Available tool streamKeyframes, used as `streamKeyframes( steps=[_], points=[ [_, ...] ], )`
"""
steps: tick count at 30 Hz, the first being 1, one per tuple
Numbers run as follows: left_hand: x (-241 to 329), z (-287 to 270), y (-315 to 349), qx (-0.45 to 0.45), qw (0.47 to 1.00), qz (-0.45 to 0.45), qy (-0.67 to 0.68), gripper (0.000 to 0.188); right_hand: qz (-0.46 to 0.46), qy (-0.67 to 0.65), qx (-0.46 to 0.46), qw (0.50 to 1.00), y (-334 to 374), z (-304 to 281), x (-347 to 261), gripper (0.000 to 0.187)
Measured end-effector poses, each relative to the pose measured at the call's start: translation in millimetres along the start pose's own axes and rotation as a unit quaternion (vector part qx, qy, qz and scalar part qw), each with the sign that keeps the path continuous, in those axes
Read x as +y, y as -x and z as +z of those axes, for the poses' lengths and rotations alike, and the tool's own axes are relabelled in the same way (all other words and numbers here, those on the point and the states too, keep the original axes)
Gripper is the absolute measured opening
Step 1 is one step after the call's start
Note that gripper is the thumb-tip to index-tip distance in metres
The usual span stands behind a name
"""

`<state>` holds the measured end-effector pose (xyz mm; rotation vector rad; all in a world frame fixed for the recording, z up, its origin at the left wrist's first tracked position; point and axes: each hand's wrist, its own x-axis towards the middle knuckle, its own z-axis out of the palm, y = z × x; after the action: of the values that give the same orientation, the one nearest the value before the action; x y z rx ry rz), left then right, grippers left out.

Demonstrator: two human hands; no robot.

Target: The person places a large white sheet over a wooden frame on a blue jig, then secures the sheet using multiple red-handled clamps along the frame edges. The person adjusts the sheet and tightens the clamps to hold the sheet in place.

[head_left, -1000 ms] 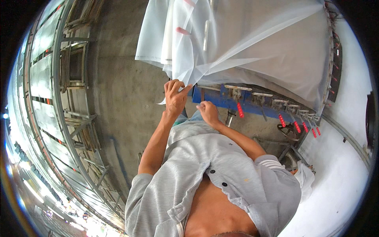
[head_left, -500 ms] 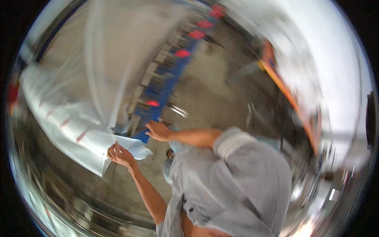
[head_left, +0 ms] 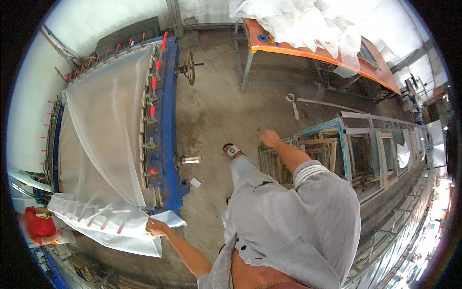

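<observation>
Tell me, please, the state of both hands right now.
Left hand: closed, holding the translucent sheet by its edge.
Right hand: nothing visible in it; open or closed cannot be told.

A blue frame (head_left: 167, 111) bears a translucent sheet (head_left: 110, 111), an orange table (head_left: 258, 45) crumpled white sheeting (head_left: 298, 24).

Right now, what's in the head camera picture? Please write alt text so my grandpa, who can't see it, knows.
A person's left hand grips the edge of a sheer white sheet spread over a blue frame with red-handled clamps. The right hand is out near upright frames; an orange table holds crumpled white material.
</observation>
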<state>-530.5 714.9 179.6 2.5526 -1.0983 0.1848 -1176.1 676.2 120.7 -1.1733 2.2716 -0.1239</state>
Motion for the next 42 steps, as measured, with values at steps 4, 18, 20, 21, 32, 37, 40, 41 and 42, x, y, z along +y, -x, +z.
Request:
streamKeyframes(
  steps=[4,18,20,21,32,37,40,41,42],
  points=[
    [17,1,-11,0.037,0.999,0.000,-0.007,0.016,-0.073,0.213,0.040,0.974,-119,-116,28,0.035],
    [-2,-19,-84,0.075,0.903,-0.126,-0.403,0.038,-0.134,0.330,0.197,0.913,-625,-338,63,0.034],
    [-38,-65,-44,0.031,0.795,-0.191,-0.575,0.040,-0.159,0.209,0.126,0.957,-656,-336,43,0.038],
    [-22,-68,-73,0.015,0.750,-0.181,-0.636,0.041,-0.121,0.100,0.087,0.984,-657,-340,72,0.041],
    [93,-42,1,0.202,0.958,-0.076,-0.189,0.018,-0.043,-0.542,-0.177,0.821,-495,-313,37,0.047],
    [87,-37,7,0.195,0.973,-0.052,-0.111,0.021,-0.247,-0.419,-0.192,0.853,-229,-182,-100,0.029],
    [74,-30,8,0.200,0.976,-0.029,-0.081,0.023,-0.092,-0.512,-0.443,0.730,-109,-121,-179,0.026],
    [76,-29,10,0.192,0.979,-0.018,-0.065,0.024,0.032,-0.532,-0.560,0.634,-75,-102,-204,0.027],
    [73,-31,5,0.190,0.981,-0.014,-0.038,0.026,0.072,-0.466,-0.658,0.587,-52,-79,-220,0.031]
  ],
)
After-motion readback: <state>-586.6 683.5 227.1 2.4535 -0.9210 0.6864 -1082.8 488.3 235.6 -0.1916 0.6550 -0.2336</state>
